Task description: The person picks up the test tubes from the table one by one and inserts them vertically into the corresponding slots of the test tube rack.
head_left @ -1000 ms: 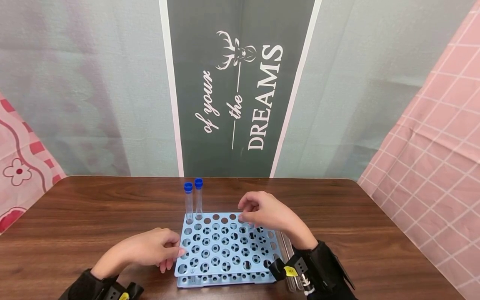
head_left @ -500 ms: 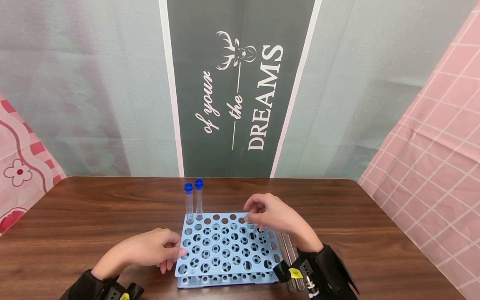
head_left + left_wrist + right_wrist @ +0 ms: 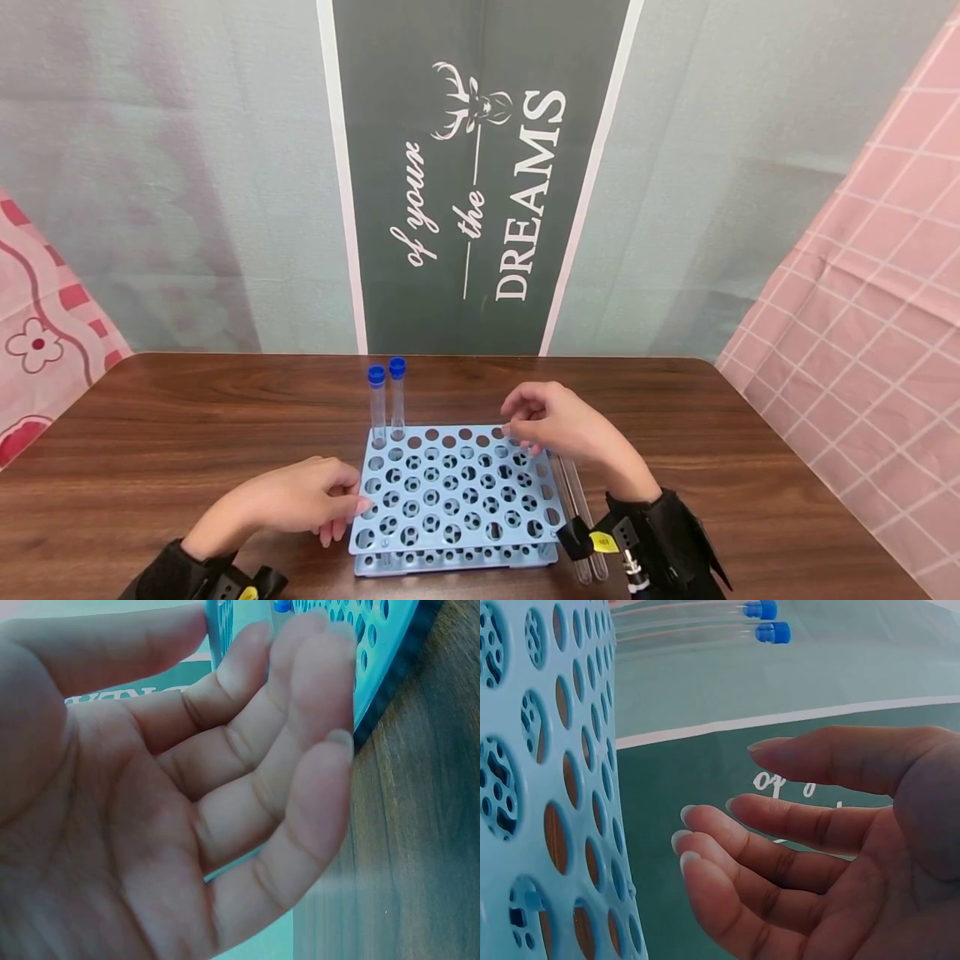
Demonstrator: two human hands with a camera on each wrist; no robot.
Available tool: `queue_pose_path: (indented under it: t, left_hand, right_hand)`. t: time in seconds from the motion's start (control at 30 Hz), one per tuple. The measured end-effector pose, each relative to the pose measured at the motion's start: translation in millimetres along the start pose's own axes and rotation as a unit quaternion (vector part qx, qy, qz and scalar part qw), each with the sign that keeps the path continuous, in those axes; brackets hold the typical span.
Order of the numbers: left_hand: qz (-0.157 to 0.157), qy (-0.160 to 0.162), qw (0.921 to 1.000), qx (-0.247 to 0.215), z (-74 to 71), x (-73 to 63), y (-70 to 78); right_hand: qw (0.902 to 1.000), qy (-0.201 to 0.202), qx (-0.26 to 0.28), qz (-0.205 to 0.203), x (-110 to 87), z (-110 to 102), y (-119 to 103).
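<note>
A light blue test tube rack (image 3: 431, 542) with rows of round holes stands at the front middle of the table. At its left edge my left hand (image 3: 303, 496) grips the upper plate, thumb on top and fingers (image 3: 322, 682) reaching below. Over the back right corner hovers my right hand (image 3: 558, 425), fingers loosely bent. Its thumb and fingers are apart in the right wrist view, with nothing between them. Two clear test tubes with blue caps (image 3: 377, 374) stand upright in the rack's back left holes.
Clear tubes (image 3: 590, 533) lie on the table along the rack's right side, partly hidden by my right wrist and its strapped camera. The brown wooden table (image 3: 750, 500) ends at a printed curtain (image 3: 480, 325). Pink cloths hang at both sides.
My right hand has moved to the right along the rack's back row, uncovering more holes. The left hand, the rack and the capped tubes have stayed put.
</note>
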State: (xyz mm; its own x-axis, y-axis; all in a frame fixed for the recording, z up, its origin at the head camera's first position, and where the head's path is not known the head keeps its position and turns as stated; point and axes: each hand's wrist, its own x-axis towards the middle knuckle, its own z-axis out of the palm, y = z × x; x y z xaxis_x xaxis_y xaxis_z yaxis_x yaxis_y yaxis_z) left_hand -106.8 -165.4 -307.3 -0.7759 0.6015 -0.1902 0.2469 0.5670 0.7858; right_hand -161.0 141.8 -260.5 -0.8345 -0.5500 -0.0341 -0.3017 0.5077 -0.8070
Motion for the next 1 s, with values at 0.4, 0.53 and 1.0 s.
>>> queue_pose_path:
  t: [0.4, 0.53, 1.0]
  left_hand:
    - [0.002, 0.001, 1.0, 0.002, 0.1, -0.1, -1.6]
    - [0.001, 0.001, 1.0, 0.002, 0.3, 0.0, -1.8]
    - [0.001, 0.0, 1.0, 0.004, 0.2, 0.1, -2.1]
  right_hand:
    - [0.9998, 0.013, -0.011, 0.013, -4.1, -10.0, 8.5]
    - [0.9997, 0.016, -0.017, 0.012, -5.3, -13.1, 13.0]
    - [0.9985, 0.034, -0.039, 0.018, -5.4, -20.5, 23.6]
